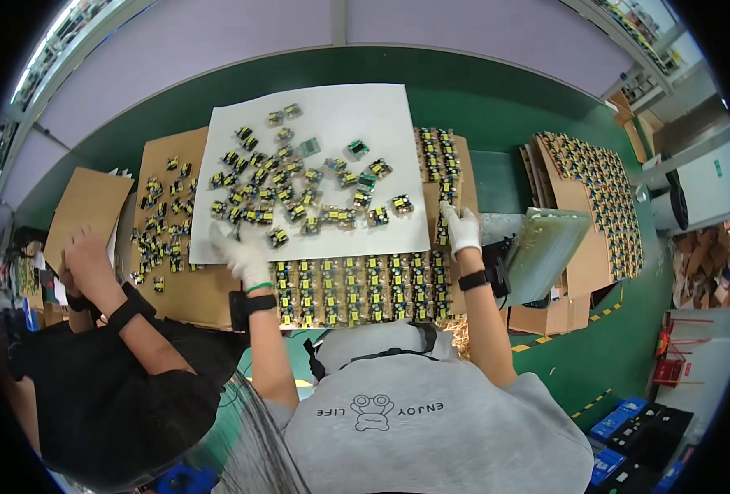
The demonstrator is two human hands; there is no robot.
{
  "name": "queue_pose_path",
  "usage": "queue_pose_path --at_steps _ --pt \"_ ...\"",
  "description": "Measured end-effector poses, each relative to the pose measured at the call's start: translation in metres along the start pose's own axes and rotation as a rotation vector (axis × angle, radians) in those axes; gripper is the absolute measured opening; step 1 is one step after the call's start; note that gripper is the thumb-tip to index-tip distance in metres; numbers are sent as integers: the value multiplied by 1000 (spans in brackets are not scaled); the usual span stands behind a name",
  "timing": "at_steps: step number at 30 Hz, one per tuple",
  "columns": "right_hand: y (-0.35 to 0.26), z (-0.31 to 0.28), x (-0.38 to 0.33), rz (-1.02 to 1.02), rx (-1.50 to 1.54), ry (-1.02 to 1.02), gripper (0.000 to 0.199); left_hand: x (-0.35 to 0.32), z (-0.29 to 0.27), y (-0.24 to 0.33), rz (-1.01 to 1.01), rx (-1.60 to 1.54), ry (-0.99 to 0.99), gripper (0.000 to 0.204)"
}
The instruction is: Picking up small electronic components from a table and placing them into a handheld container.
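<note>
The left hand (241, 251), in a white glove, lies flat with fingers spread on the lower left edge of the white paper sheet (324, 107), right at the loose small circuit boards (299, 193) scattered across it; it seems to press or gather rather than grip anything. The right hand (462, 228), also gloved, rests with its fingers loosely curled at the right edge of the sheet, touching a column of boards on the cardboard strip (464, 169); whether it pinches one I cannot tell. Just below both hands lie the neat rows of boards (357, 288), packed side by side between the forearms. By my judgement the step in hand is sorting: loose boards go from the pile into the ordered rows, and the next move calls for picking one board cleanly from the heap without dragging its neighbours. To the left, another person's hand (85, 247) rests on a brown cardboard sheet (176, 288) carrying more loose boards. Further right stands a stack of cardboard trays filled with boards (587, 189). All of it sits on a green desk (480, 99), with a pale partition behind and shelving at the room's edges.
</note>
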State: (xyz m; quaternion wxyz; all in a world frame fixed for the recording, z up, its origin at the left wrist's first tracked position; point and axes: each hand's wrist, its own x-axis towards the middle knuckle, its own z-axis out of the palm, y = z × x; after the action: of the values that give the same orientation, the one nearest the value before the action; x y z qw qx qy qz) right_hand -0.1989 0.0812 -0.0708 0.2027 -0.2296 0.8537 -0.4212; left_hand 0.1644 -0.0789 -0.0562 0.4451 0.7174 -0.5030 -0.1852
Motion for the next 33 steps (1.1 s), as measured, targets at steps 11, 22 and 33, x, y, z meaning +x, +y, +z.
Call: queue_pose_path --at_steps 11,22,33 --pt "11 -111 -105 -233 323 450 28 16 -7 28 383 797 -472 43" --pt "97 -145 -109 -23 115 542 24 32 -6 -32 166 485 -177 41" --pt "132 -141 -73 -113 -101 713 24 -84 6 92 573 26 34 40"
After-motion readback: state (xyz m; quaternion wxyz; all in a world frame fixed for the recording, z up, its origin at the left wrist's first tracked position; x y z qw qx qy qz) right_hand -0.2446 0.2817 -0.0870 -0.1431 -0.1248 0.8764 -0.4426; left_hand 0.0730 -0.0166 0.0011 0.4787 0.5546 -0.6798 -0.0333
